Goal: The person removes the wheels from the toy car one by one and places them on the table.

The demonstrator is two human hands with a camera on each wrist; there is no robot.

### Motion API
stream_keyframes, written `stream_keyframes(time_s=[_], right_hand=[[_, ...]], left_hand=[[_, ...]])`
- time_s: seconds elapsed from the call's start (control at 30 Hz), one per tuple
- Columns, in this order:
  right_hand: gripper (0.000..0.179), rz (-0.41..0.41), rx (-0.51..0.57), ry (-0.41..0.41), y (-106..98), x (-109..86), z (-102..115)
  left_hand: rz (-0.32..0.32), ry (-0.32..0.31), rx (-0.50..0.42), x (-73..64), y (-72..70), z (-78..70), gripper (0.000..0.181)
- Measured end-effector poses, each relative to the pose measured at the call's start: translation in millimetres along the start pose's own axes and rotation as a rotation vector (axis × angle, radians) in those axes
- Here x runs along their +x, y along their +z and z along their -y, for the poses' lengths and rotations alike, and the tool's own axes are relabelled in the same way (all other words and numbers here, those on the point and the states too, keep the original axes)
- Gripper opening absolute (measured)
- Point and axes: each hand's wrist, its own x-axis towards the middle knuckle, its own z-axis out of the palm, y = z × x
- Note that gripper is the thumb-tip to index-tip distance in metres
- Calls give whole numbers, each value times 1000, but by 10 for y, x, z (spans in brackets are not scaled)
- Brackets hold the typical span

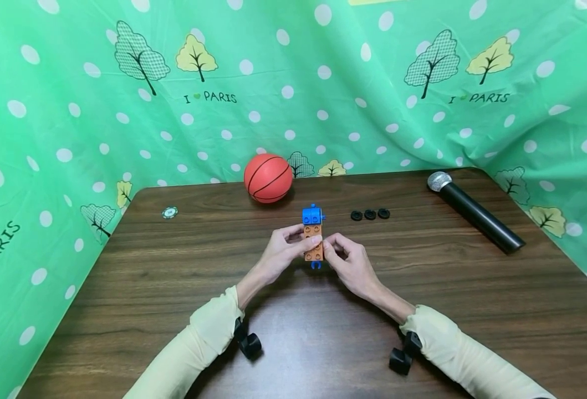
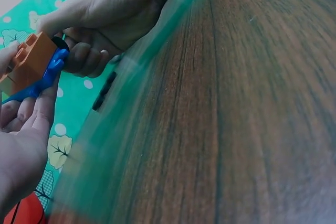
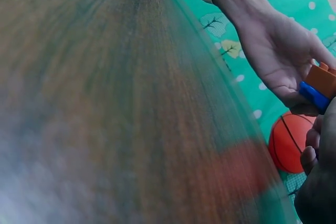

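Note:
My left hand (image 1: pixel 283 250) grips a toy block car (image 1: pixel 314 250) above the table, with the thumb across its orange studded brick and fingers beneath its blue base. A blue block sits at the car's far end, and a small blue hook sticks out at the near end. At the car's right side, my right hand (image 1: pixel 353 267) pinches a small black wheel (image 2: pixel 59 42) against the blue base. That wheel shows only in the left wrist view, partly hidden by the fingers. Beyond the right hand, several similar black wheels (image 1: pixel 370 214) lie in a row.
Behind the hands, a red basketball (image 1: pixel 268 178) rests near the table's back edge. A black microphone (image 1: pixel 475 212) with a silver head lies at the right. Far left is a poker chip (image 1: pixel 170 213). Green patterned cloth (image 1: pixel 293 72) hangs around the brown wooden table (image 1: pixel 173 277).

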Motion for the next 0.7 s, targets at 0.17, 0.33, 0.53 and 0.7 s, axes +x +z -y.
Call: stream_keyframes(time_s=[0.17, 0.33, 0.53, 0.7], right_hand=[[15, 10, 6, -22, -7, 0, -19], [15, 16, 29, -38, -14, 3, -19], [15, 1, 28, -64, -22, -4, -13], [14, -8, -2, -93, -26, -3, -1]], left_hand=[[29, -13, -34, 8, -13, 6, 46], [48, -11, -62, 9, -24, 18, 46], [66, -6, -75, 12, -24, 20, 45], [81, -7, -127, 6, -21, 14, 47]])
